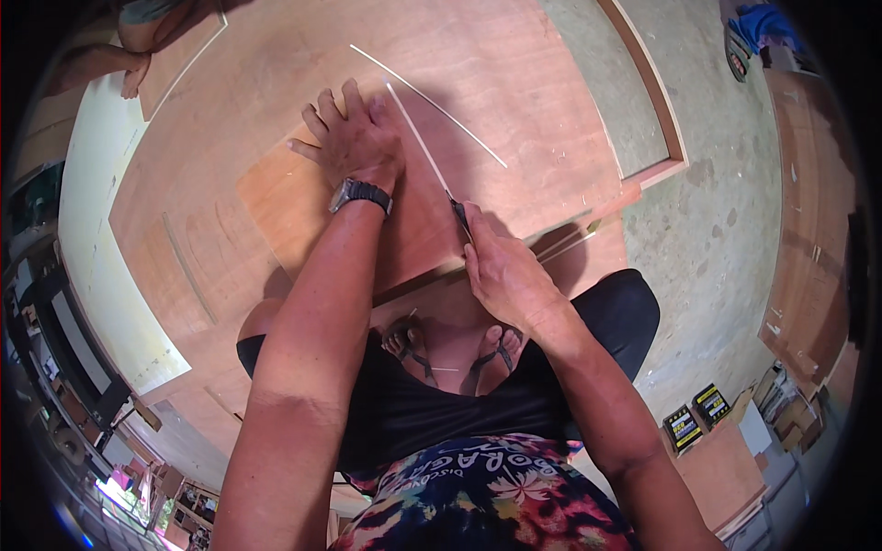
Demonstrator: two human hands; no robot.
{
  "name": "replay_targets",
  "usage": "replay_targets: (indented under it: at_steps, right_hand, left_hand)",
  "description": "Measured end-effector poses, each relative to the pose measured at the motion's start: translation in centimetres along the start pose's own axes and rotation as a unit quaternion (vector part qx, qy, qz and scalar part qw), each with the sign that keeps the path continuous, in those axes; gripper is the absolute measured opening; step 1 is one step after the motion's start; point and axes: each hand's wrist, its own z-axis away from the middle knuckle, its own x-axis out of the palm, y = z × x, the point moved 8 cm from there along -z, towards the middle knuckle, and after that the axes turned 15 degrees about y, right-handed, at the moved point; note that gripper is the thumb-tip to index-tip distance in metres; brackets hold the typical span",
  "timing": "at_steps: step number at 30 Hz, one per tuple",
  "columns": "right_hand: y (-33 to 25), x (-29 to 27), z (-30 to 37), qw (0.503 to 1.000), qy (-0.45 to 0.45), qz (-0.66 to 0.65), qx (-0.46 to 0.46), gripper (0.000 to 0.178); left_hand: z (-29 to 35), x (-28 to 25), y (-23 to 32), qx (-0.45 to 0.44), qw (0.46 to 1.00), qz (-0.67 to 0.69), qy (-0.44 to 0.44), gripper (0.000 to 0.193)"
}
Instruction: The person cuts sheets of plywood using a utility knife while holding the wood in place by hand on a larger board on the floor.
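Observation:
My left hand (356, 142) lies with fingers spread on a reddish plywood piece (276, 197), pressing near its far edge. A watch (362, 196) is on that wrist. My right hand (510, 271) is closed round a slim, dark cutter knife (461, 220), its tip pointing away from me. From the knife tip a thin pale strip (418, 138) runs along the plywood piece's right side, to the right of my left hand. Another narrow pale strip (432, 107) lies loose and slanted beyond it on the large plywood sheet (514, 55).
At far left, another person's hand (135, 75) rests by a board. A wooden frame (678, 138) lies on the concrete floor (717, 230) at right. Black-and-yellow boxes (683, 429) stand at lower right. My sandalled feet (496, 347) are below the near board edge.

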Motion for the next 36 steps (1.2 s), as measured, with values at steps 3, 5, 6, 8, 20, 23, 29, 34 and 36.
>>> replay_targets:
  at_steps: [3, 5, 6, 8, 20, 23, 29, 34, 36]
  right_hand:
    - [0.1, -0.3, 1.4, 0.999, -0.034, -0.002, 0.037, 0.064]
    - [0.4, -0.3, 2.3, 0.998, -0.033, 0.008, 0.043, 0.065]
    - [0.6, -0.3, 2.8, 0.998, -0.033, 0.013, 0.046, 0.065]
    - [1.1, 0.0, 3.6, 0.997, -0.044, 0.028, 0.058, 0.065]
    - [2.5, -0.1, 7.3, 1.000, 0.008, 0.004, 0.027, 0.064]
    - [2.4, -0.2, 7.7, 1.000, 0.017, -0.006, 0.016, 0.064]
    - [2.6, 0.0, 8.5, 1.000, -0.007, 0.015, 0.021, 0.063]
    - [-0.9, -4.6, 3.8, 0.999, -0.019, 0.017, 0.026, 0.060]
    - [-2.6, -5.5, 0.3, 0.998, 0.051, -0.023, -0.026, 0.059]
  left_hand:
    - [-0.1, 0.2, -0.2, 0.009, 1.000, 0.006, 0.016, 0.051]
    - [-0.1, 0.2, -0.2, 0.015, 0.999, 0.005, 0.032, 0.051]
    - [-0.1, 0.3, -0.3, 0.016, 0.999, 0.004, 0.034, 0.051]
    - [0.0, 0.2, -0.1, 0.017, 0.999, 0.005, 0.038, 0.050]
    - [0.0, -0.1, 0.1, 0.024, 0.998, -0.003, 0.052, 0.047]
    - [0.2, -0.3, 0.0, 0.025, 0.998, 0.008, 0.060, 0.047]
    - [0.0, -0.6, 0.2, 0.013, 1.000, 0.016, 0.013, 0.050]
    - [-0.2, -0.6, -0.2, -0.006, 1.000, 0.017, 0.020, 0.053]
    - [0.2, -0.5, 0.0, -0.003, 1.000, 0.014, 0.015, 0.054]
